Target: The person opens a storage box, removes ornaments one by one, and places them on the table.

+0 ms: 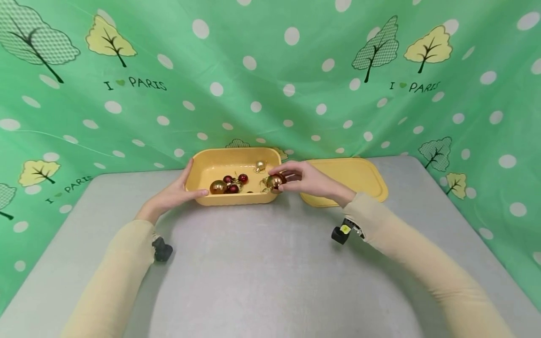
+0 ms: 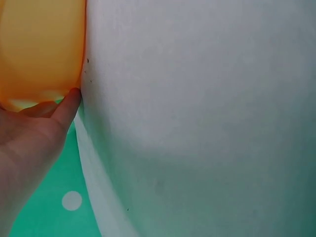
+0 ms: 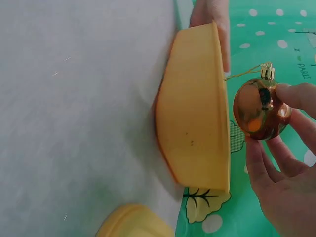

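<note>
A yellow box (image 1: pixel 236 200) stands at the back of the table, holding a gold ball (image 1: pixel 218 187), several small dark red balls (image 1: pixel 243 178) and a small gold ball (image 1: pixel 260 165). My left hand (image 1: pixel 171 195) grips the box's left end, thumb along the front rim; in the left wrist view the hand (image 2: pixel 37 131) touches the box (image 2: pixel 42 49). Over the box's right end, my right hand (image 1: pixel 310 179) holds a shiny copper-gold ball (image 1: pixel 276 181). The right wrist view shows this ball (image 3: pixel 261 108) between thumb and fingers of the hand (image 3: pixel 289 173), its cap and gold string uppermost, beside the box (image 3: pixel 192 108).
A yellow lid (image 1: pixel 363 180) lies flat on the grey table (image 1: pixel 262 263), right of the box and partly behind my right forearm. Green cloth (image 1: pixel 270 70) with white dots and printed trees hangs behind the table and at its sides.
</note>
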A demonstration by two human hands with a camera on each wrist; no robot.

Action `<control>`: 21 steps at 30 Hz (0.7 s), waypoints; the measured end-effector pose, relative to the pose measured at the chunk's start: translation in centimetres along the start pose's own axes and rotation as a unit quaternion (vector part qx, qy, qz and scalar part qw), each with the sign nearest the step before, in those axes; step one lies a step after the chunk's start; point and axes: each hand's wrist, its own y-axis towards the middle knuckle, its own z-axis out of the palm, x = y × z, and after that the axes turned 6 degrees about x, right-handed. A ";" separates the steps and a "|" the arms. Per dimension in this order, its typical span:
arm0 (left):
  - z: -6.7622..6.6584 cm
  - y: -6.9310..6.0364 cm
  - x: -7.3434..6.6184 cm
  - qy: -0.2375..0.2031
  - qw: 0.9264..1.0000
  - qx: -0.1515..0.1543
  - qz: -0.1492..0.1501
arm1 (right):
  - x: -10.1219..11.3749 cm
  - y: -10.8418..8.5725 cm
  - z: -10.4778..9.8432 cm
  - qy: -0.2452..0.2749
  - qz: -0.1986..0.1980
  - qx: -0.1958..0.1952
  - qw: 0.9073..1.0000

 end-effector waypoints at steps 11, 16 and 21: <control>-0.1 0.0 0.0 0.007 1.000 0.001 0.004 | -1.2 -2.5 -0.2 -0.031 -0.011 0.043 0.999; -0.1 -0.1 -0.1 0.005 1.000 0.000 0.008 | -2.4 -3.4 -0.1 -0.028 -0.005 0.057 0.998; 0.1 -0.1 -0.2 -0.007 1.000 0.001 0.014 | -3.7 -4.2 0.1 -0.068 0.002 0.060 0.996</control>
